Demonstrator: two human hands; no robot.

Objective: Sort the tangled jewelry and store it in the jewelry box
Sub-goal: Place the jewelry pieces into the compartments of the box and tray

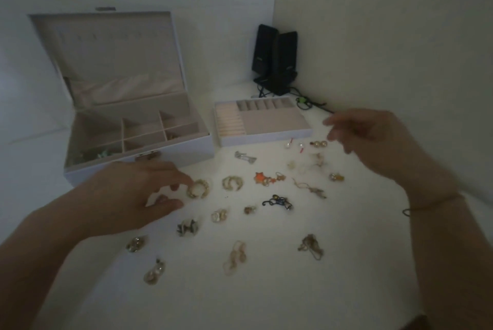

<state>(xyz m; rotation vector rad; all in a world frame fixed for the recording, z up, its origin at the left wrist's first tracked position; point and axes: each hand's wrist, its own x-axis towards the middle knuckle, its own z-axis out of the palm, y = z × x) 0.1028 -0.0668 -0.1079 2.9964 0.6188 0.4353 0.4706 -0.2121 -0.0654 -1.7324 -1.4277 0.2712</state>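
The open jewelry box [138,167] stands at the back left, with a few small pieces in its front left compartment. Its removable tray [266,139] lies to the right of it. Several jewelry pieces are spread over the white table. My left hand [138,191] reaches over the table in front of the box, and its fingertip touches a twisted gold hoop [198,188]; the thumb stays apart from it. My right hand [373,140] hovers with relaxed fingers, holding nothing, just right of the pearl earrings [318,144].
Other pieces include a second gold hoop pair [231,183], an orange star piece [262,178], a dark tangled piece [278,201] and a thin chain [310,245]. Black speakers [274,60] with cables [306,104] stand in the back corner. A wall runs along the right.
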